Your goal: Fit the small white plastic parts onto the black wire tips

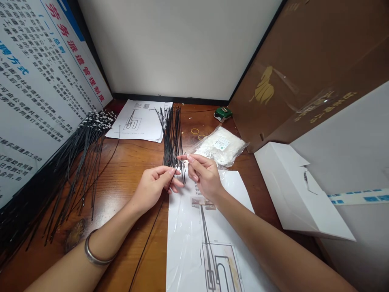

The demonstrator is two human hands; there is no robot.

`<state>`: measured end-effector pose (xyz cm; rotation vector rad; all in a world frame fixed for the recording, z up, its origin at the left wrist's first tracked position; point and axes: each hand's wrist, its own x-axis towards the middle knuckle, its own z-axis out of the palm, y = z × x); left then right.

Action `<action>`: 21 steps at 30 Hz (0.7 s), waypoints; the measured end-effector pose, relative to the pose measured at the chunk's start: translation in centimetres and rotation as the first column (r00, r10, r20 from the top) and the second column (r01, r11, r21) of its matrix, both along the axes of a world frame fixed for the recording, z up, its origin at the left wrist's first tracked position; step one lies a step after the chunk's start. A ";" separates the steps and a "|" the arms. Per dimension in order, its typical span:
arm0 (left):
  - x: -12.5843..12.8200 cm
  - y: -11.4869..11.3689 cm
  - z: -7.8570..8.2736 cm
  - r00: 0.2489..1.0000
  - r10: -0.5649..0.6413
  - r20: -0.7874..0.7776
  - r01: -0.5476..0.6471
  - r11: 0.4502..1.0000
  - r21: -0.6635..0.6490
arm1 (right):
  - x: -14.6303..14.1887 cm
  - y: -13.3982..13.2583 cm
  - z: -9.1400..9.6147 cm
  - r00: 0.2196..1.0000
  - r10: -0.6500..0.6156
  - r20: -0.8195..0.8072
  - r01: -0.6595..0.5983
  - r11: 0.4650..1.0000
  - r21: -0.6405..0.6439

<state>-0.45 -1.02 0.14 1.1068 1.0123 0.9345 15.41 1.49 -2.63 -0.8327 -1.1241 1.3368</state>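
Wires (172, 138) left of bag (234, 142)

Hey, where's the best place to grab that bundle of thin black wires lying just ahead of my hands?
Probably across the middle of the bundle of thin black wires, from above and the left: the strands run lengthwise away from you and fan out at the far end, while the clear plastic bag of white contents lies along the right side.

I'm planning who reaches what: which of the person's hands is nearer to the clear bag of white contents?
Right. The right hand is just on the near side of the bag, overlapping its edge in view; the left hand is farther away, toward the left.
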 end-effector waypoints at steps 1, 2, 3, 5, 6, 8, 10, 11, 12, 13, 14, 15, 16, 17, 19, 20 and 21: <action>0.0 0.0 0.0 1.000 -0.008 0.001 0.008 1.000 0.002 | 0.0 0.0 -0.1 1.000 0.000 0.004 0.000 1.000 0.000; -0.1 0.0 0.0 1.000 -0.013 0.002 0.013 1.000 0.006 | 0.0 0.0 -0.2 1.000 0.001 0.009 -0.001 1.000 -0.001; -0.1 0.0 0.0 1.000 -0.015 0.003 0.015 1.000 0.011 | 0.0 0.0 -0.2 1.000 0.001 0.012 -0.001 1.000 -0.004; -0.1 0.0 0.0 1.000 -0.012 0.005 0.012 1.000 0.019 | 0.0 0.0 -0.2 1.000 0.004 0.006 -0.004 1.000 -0.007; -0.1 0.0 0.0 1.000 -0.008 0.008 0.008 1.000 0.019 | 0.0 0.0 -0.2 1.000 0.006 -0.002 -0.006 1.000 -0.006; -0.1 0.0 0.1 1.000 0.006 0.009 -0.006 1.000 0.011 | 0.0 0.0 -0.2 1.000 0.011 -0.008 -0.011 1.000 -0.001; -0.1 -0.1 0.1 1.000 0.024 0.005 -0.024 1.000 0.001 | 0.1 0.0 -0.2 1.000 0.014 0.004 -0.014 1.000 0.001; 0.0 -0.1 0.2 0.999 0.034 0.001 -0.034 0.999 -0.002 | 0.1 0.0 -0.2 1.000 0.015 0.010 -0.015 1.000 0.002; 0.0 -0.1 0.2 0.999 0.042 -0.004 -0.042 0.999 -0.002 | 0.1 0.0 -0.2 1.000 0.016 0.015 -0.016 1.000 0.003; 0.0 -0.1 0.2 0.999 0.047 -0.011 -0.047 0.999 0.000 | 0.1 0.0 -0.2 1.000 0.018 0.014 -0.018 1.000 0.005; 0.0 -0.1 0.2 0.999 0.050 -0.019 -0.050 0.999 0.003 | 0.0 0.1 -0.3 1.000 0.017 0.008 -0.017 1.000 0.007; 0.1 -0.1 0.2 0.998 0.051 -0.028 -0.051 0.999 0.006 | 0.0 0.1 -0.3 1.000 0.015 -0.001 -0.015 1.000 0.010; 0.1 -0.1 0.1 0.998 0.051 -0.037 -0.050 0.999 0.009 | 0.0 0.1 -0.3 1.000 0.010 -0.008 -0.010 1.000 0.010; 0.2 -0.1 0.1 0.998 0.050 -0.045 -0.050 0.999 0.010 | 0.0 0.1 -0.4 1.000 0.005 -0.008 -0.005 1.000 0.008; 0.2 -0.1 0.1 0.997 0.051 -0.051 -0.051 0.999 0.010 | -0.1 0.1 -0.4 1.000 -0.009 0.004 0.009 1.000 0.002; 0.2 -0.1 0.0 0.997 0.050 -0.054 -0.050 0.999 0.010 | -0.1 0.1 -0.4 1.000 -0.012 0.015 0.012 1.000 -0.001; 0.3 -0.1 0.0 0.997 0.049 -0.058 -0.048 0.999 0.012 | -0.2 0.1 -0.4 1.000 -0.017 0.026 0.017 1.000 -0.003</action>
